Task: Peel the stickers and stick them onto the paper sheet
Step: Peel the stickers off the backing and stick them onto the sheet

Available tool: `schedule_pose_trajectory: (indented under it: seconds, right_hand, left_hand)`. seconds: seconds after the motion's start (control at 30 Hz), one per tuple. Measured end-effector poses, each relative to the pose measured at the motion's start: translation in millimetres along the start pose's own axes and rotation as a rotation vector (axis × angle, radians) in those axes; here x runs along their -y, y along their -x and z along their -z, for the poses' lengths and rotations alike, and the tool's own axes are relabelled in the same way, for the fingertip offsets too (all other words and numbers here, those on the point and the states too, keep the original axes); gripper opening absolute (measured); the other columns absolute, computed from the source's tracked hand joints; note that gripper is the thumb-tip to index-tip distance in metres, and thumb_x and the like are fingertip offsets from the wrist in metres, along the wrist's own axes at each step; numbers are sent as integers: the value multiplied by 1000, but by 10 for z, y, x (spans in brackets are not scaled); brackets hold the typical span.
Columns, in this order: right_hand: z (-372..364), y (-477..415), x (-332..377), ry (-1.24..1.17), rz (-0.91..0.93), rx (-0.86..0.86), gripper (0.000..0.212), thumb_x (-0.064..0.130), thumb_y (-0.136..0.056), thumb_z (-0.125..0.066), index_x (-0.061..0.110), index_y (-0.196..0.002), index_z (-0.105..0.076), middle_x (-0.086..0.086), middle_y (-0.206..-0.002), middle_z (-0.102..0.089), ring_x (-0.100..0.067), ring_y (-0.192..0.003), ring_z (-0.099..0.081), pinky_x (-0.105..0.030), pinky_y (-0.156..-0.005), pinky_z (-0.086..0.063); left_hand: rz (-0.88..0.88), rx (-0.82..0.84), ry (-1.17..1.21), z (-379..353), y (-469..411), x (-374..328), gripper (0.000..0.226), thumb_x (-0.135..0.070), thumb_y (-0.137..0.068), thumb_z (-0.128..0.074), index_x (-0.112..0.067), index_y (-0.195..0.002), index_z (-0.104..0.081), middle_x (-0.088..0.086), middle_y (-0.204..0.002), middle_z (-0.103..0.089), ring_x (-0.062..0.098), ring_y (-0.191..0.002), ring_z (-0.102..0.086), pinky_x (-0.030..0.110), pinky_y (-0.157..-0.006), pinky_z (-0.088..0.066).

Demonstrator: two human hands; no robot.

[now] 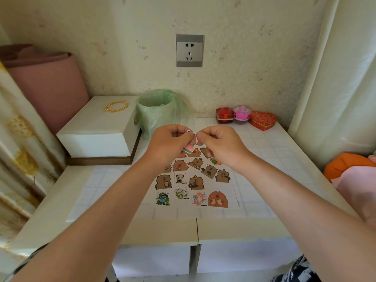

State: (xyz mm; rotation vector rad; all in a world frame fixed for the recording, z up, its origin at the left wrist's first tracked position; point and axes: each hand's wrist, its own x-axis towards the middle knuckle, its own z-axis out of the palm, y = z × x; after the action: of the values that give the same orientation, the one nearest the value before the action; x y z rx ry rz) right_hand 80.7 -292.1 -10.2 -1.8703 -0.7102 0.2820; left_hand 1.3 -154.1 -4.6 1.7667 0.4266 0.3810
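Left grip (169, 144): fingers curled, pinching a small pink-and-green sticker (188, 149) from the left.
Right grip (220, 146): fingertips pinched on the top edge of the same piece, right where a bit of white backing curls up. Can't tell which layer it actually has.
Sticker in hand: up in the air between both grips, over the far edge of the white paper sheet (232, 196), not touching it.
Paper sheet: flat on the white tiled counter (274, 159), middle, near side.
Done so far: a good dozen or more cartoon animal stickers (193, 182) lie on the sheet in rough rows, mostly brown capybaras. They look already stuck on, so I'd say it's well along.
Still to do: finish peeling this one, then press it down.
How many remain: no idea, I don't see any spare unpeeled stickers lying around.
Backing: the green-bagged plastic bin (160, 110) on the far side is probably where it goes.
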Motion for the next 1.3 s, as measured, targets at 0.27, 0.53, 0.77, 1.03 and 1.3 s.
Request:
schedule_pose_trajectory:
  seconds: [0.27,0.53,0.77,1.03,1.3]
  right_hand:
    - [-37,-4,-39,90,50,-13,29,17,-99,-55,27,-73,-67,16,-44,-56,-2,-42,-45,-21,-50,-39]
    - [-60,-11,-63,99,86,-21,32,16,-98,-53,20,-71,-69,13,-45,-52,-5,-45,-42,-23,-50,-37]
    - [-27,-8,-36,-47,-25,-28,28,16,-100,-55,10,-77,-69,13,-46,-57,-7,-39,-45,-13,-42,-34]
    - [-73,-24,-77,29,-10,-91,29,19,-98,-57,14,-72,-71,10,-57,-61,-3,-42,-46,-22,-51,-37]
    - [-108,-10,-69,338,135,-184,20,27,-97,-58,31,-81,-71,16,-66,-65,0,-55,-56,-23,-53,-40]
  left_hand:
    - [-41,8,-30,-27,33,-11,7,-8,-91,-65,-5,-90,-71,-2,-62,-71,6,-59,-69,15,-50,-50]
    - [-63,-8,-29,-31,11,29,5,-8,-89,-68,-7,-87,-72,3,-66,-73,11,-63,-71,26,-64,-61]
    - [-13,12,38,-10,-27,49,8,-11,-90,-68,-6,-95,-71,2,-73,-73,12,-67,-70,43,-79,-62]
    - [-263,-134,-294,11,-11,99,15,-23,-85,-76,-21,-89,-62,-8,-76,-66,-1,-57,-57,18,-59,-47]
    - [-53,-35,-85,-7,25,37,7,-16,-88,-73,-12,-85,-78,-1,-77,-76,9,-62,-71,40,-73,-63]
